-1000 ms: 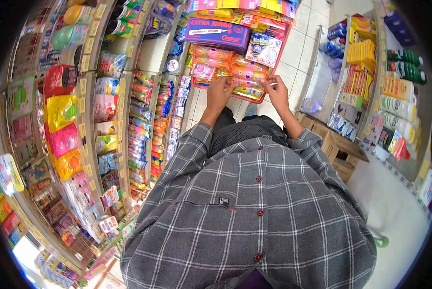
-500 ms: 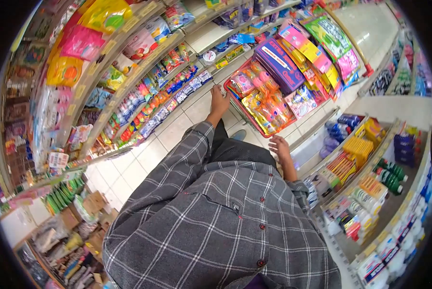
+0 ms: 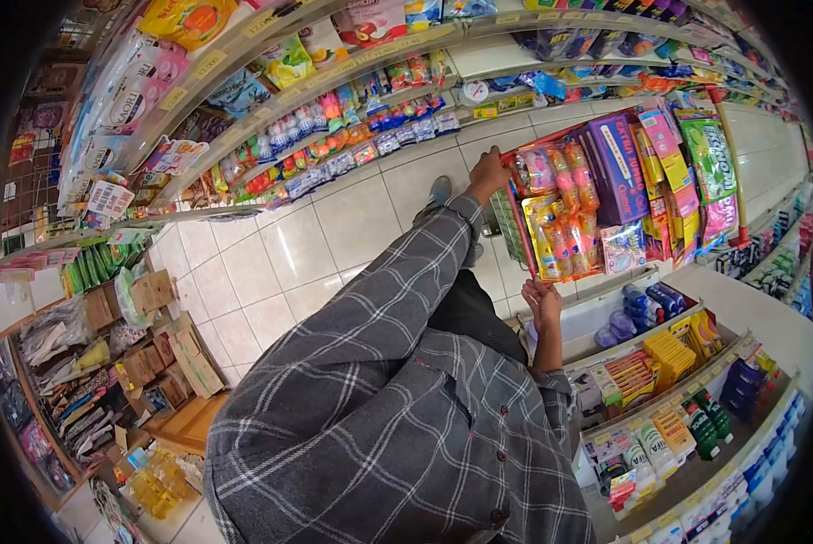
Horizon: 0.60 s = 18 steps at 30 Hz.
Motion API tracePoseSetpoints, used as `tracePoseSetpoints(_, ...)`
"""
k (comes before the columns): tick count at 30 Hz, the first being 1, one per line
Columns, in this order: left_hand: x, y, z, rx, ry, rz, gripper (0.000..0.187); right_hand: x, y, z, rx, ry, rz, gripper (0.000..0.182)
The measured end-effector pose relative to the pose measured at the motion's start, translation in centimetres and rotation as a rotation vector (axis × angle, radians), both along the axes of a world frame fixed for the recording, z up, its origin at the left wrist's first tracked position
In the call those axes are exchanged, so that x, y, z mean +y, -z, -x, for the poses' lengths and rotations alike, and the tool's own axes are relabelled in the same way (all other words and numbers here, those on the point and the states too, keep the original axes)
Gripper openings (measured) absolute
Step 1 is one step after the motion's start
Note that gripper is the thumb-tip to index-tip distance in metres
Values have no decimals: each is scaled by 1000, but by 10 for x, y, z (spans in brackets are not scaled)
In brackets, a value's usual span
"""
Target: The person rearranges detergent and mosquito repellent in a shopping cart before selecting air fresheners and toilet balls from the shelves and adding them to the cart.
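A red-rimmed wire basket (image 3: pixel 511 210) with a green mesh side stands ahead of me, to the right. It is filled with orange and yellow snack packs (image 3: pixel 562 245), a large purple box (image 3: pixel 616 168) marked EXTRA JUMBO, and a green bag (image 3: pixel 707 159). At the basket's far-left corner, my left hand (image 3: pixel 488 175) is closed with curled fingers on the rim. My right hand (image 3: pixel 543 306) meets the near corner, its fingers bent up against the red edge; part of that grip is hard to see.
Curved shelves of sweets (image 3: pixel 325 136) run along the left and back. On the right, a stepped shelf (image 3: pixel 656 408) holds boxes and bottles close to my right arm. Cardboard boxes (image 3: pixel 148 367) lie at lower left. Pale floor tiles (image 3: pixel 297 249) show between.
Both hands have come from beside the basket onto its rim. My view has turned, so the basket sits farther right in the picture and more floor shows on the left.
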<state>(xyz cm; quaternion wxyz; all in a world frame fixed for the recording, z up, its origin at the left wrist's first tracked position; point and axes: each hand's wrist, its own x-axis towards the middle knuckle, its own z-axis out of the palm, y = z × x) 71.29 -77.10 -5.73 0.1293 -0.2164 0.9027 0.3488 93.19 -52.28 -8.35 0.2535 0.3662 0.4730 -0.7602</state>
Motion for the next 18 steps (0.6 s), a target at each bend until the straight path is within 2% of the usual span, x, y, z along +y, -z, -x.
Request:
tracePoseSetpoints(3, -1, -4, 3, -85, 63, -15, 53, -2, 2, 1, -21, 59, -11, 24)
tracePoseSetpoints(7, 7, -10, -6, -17, 2, 1, 48, -11, -3, -1, -29, 78, -108, 22)
tracePoseSetpoints(18, -11, -28, 0, 30, 215, 29, 46, -32, 8, -5, -49, 239, -151, 27)
